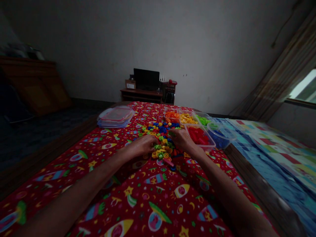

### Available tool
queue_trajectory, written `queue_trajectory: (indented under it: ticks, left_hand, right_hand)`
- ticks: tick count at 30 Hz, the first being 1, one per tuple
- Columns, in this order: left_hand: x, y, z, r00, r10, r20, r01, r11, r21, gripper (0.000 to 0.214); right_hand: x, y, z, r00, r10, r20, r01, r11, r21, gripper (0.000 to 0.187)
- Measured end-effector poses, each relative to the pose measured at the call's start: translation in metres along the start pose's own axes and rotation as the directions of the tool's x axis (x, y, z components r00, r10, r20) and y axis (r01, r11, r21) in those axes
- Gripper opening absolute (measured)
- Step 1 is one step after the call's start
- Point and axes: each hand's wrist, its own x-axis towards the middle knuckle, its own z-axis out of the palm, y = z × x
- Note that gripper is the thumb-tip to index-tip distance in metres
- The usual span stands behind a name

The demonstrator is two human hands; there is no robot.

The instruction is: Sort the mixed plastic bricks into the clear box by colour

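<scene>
A loose heap of small plastic building pieces (163, 129) in blue, yellow, green, red and orange lies on the red patterned cloth (158, 184). My left hand (148, 144) is at the heap's left side, its fingers curled down and closed among the pieces. On the other side, my right hand (181, 137) reaches in with bent, closed fingers, close to the box of red pieces (198, 135). Whatever either hand pinches is too small and dark to make out. Behind and beside the right hand are clear boxes of orange pieces (172, 115), yellow pieces (188, 118), green pieces (203, 120) and blue pieces (219, 138).
Several clear lids (116, 116) are stacked at the far left of the cloth. A bed with a patchwork cover (274, 141) adjoins the table's right edge. Beyond the table, a monitor (146, 79) stands on a desk by the wall, and a wooden cabinet (34, 85) is at left.
</scene>
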Motion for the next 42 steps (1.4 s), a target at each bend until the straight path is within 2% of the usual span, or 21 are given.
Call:
queue_trajectory:
  ticks: [3, 6, 8, 10, 13, 16, 20, 24, 28, 32, 35, 37, 40, 42]
  left_hand:
    - [0.004, -0.003, -0.001, 0.99, -0.131, -0.049, 0.117, 0.969, -0.218, 0.029]
    - [0.009, -0.006, -0.004, 0.962, -0.272, -0.024, 0.216, 0.811, -0.543, 0.048]
    - [0.01, -0.005, -0.004, 0.959, -0.285, 0.009, 0.216, 0.706, -0.675, 0.058]
    - [0.011, -0.004, -0.002, 0.96, -0.278, 0.021, 0.207, 0.661, -0.721, 0.062]
    - [0.012, 0.0, 0.004, 0.961, -0.275, -0.019, 0.181, 0.683, -0.708, 0.061]
    - [0.012, 0.003, 0.009, 0.962, -0.265, -0.065, 0.158, 0.738, -0.656, 0.058]
    - [0.01, 0.009, 0.004, 0.971, -0.231, -0.06, 0.147, 0.774, -0.616, 0.055]
    - [0.007, 0.004, -0.008, 0.962, -0.208, -0.178, 0.112, 0.892, -0.437, 0.047]
    - [0.006, -0.011, -0.01, 0.914, -0.254, -0.317, 0.176, 0.951, -0.254, 0.041]
    - [0.005, -0.025, -0.005, 0.879, -0.28, -0.385, 0.213, 0.955, -0.209, 0.039]
    - [0.006, -0.033, -0.003, 0.858, -0.295, -0.42, 0.22, 0.951, -0.218, 0.04]
    - [0.005, -0.037, -0.003, 0.855, -0.3, -0.422, 0.218, 0.948, -0.232, 0.041]
    - [0.004, -0.041, -0.004, 0.859, -0.3, -0.415, 0.217, 0.947, -0.236, 0.041]
    - [0.002, -0.043, -0.006, 0.862, -0.303, -0.407, 0.228, 0.948, -0.224, 0.041]
  right_hand:
    - [-0.002, -0.008, -0.005, 0.999, 0.005, 0.049, -0.006, 1.0, 0.015, 0.016]
    - [-0.005, -0.019, -0.013, 0.991, -0.01, 0.132, -0.002, 0.996, 0.088, 0.023]
    - [-0.006, -0.026, -0.014, 0.983, -0.044, 0.181, 0.019, 0.991, 0.135, 0.032]
    - [-0.007, -0.031, -0.012, 0.974, -0.09, 0.21, 0.058, 0.986, 0.154, 0.041]
    - [-0.008, -0.036, -0.005, 0.96, -0.161, 0.228, 0.12, 0.976, 0.182, 0.045]
    - [-0.009, -0.037, 0.002, 0.957, -0.192, 0.218, 0.145, 0.966, 0.214, 0.037]
    - [-0.01, -0.033, 0.003, 0.976, -0.13, 0.173, 0.105, 0.984, 0.146, 0.03]
    - [-0.009, -0.023, -0.013, 0.994, -0.059, 0.093, 0.051, 0.995, 0.081, 0.03]
    - [0.0, 0.006, -0.046, 0.997, 0.063, 0.037, -0.063, 0.998, 0.007, 0.028]
    - [0.018, 0.067, -0.079, 0.977, 0.205, -0.052, -0.211, 0.961, -0.178, 0.029]
    - [0.033, 0.119, -0.099, 0.926, 0.369, -0.078, -0.373, 0.87, -0.323, 0.029]
    - [0.04, 0.147, -0.108, 0.867, 0.495, -0.06, -0.483, 0.804, -0.347, 0.032]
    - [0.048, 0.173, -0.117, 0.802, 0.591, -0.087, -0.583, 0.742, -0.33, 0.045]
    - [0.052, 0.179, -0.119, 0.799, 0.587, -0.131, -0.593, 0.733, -0.334, 0.052]
